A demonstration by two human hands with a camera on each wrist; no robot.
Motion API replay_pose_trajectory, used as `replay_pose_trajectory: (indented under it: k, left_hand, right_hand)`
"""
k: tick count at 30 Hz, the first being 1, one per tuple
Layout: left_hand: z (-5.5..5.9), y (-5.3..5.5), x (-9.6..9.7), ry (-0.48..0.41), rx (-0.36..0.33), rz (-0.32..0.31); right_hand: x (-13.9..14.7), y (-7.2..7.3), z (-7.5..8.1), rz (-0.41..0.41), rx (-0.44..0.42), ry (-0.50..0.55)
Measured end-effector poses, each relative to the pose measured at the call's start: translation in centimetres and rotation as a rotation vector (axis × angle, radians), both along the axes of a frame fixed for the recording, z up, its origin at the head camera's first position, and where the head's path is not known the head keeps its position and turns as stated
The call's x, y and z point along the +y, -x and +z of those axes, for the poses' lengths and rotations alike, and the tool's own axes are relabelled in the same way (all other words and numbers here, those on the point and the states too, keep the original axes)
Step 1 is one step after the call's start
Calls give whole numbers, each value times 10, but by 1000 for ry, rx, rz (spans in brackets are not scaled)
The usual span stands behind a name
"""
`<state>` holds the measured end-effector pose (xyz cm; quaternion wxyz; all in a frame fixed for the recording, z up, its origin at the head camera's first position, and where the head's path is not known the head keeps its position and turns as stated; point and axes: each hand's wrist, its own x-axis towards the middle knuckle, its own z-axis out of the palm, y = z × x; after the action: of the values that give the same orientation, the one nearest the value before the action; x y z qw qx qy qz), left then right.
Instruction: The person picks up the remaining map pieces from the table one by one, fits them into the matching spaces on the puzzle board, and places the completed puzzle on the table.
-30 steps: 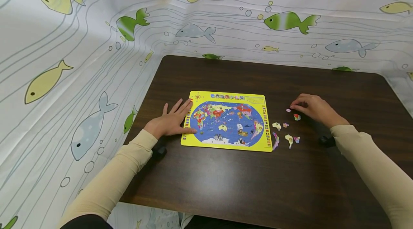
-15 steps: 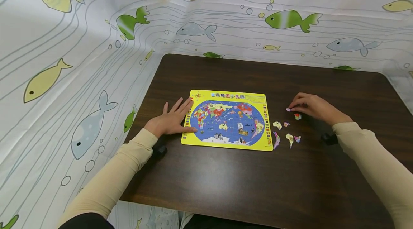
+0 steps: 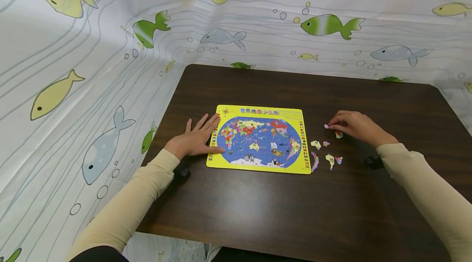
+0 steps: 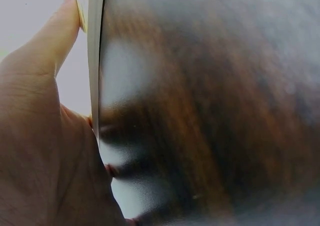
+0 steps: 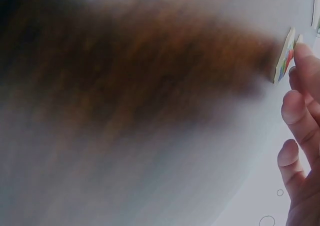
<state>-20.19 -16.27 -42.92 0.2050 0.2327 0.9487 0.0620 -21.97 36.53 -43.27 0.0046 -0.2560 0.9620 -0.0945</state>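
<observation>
A yellow-bordered world map puzzle board (image 3: 262, 168) lies flat on the dark table. On its left edge rests my left hand (image 3: 195, 139), fingers spread and straight, thumb over the border; the left wrist view shows this thumb (image 4: 55, 36) at the board's edge. Right of the board, my right hand (image 3: 355, 126) pinches a small pale pink puzzle piece (image 3: 326, 126) between thumb and fingertips. A red and green puzzle piece (image 3: 339, 135) lies under that hand; its edge (image 5: 284, 56) shows beside the fingers in the right wrist view.
Several loose puzzle pieces lie right of the board, among them a cream one (image 3: 316, 144), a long purple one (image 3: 314, 162) touching or nearly touching the board, and a yellowish one (image 3: 330, 161). A fish-patterned cloth (image 3: 273, 20) hangs behind the brown table (image 3: 236, 208).
The right fingertips, with the pale pink puzzle piece, have shifted slightly left, away from the red and green piece. The left hand and board stay put.
</observation>
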Motion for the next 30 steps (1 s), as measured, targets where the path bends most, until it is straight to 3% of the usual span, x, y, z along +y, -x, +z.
replay_pose_trajectory:
  k: [10, 22, 30]
  left_hand:
    - [-3, -1, -1, -5, 9, -4]
    - [1, 0, -1, 0, 11, -6]
    - [1, 0, -1, -17, -2, -2]
  right_hand:
    - [-2, -2, 0, 3, 12, 30]
    - [-11, -1, 0, 74, -37, 66]
    - [-15, 2, 1, 165, -43, 67]
